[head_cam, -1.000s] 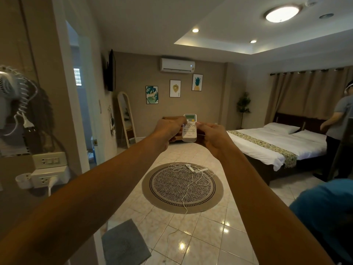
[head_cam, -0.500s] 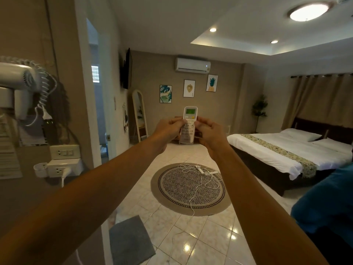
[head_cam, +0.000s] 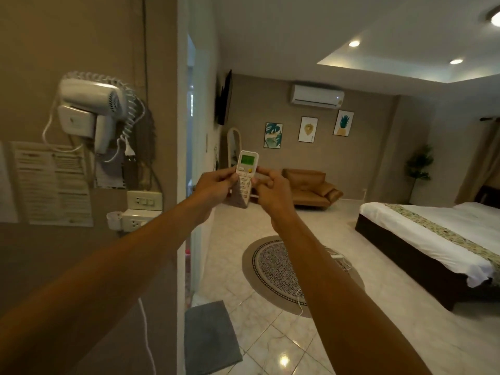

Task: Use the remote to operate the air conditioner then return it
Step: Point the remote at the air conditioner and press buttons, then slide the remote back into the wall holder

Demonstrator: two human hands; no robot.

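A white remote (head_cam: 246,171) with a lit green screen stands upright at arm's length, its top tilted slightly right. My left hand (head_cam: 216,186) grips its left side and my right hand (head_cam: 270,192) holds its right side, thumb on the buttons. The white air conditioner (head_cam: 316,95) hangs high on the far wall, above three framed pictures, with a small light showing at its right end.
On the left wall hang a white hair dryer (head_cam: 92,109), a paper notice (head_cam: 51,185) and sockets (head_cam: 140,209). A doorway, a grey mat (head_cam: 208,339), a round rug (head_cam: 276,272) with a cable, a brown sofa (head_cam: 311,189) and a bed (head_cam: 438,239) are ahead.
The view has swung left, so the left wall and hair dryer now fill more of the frame. Both hands lifted the remote higher. The person by the bed is out of view.
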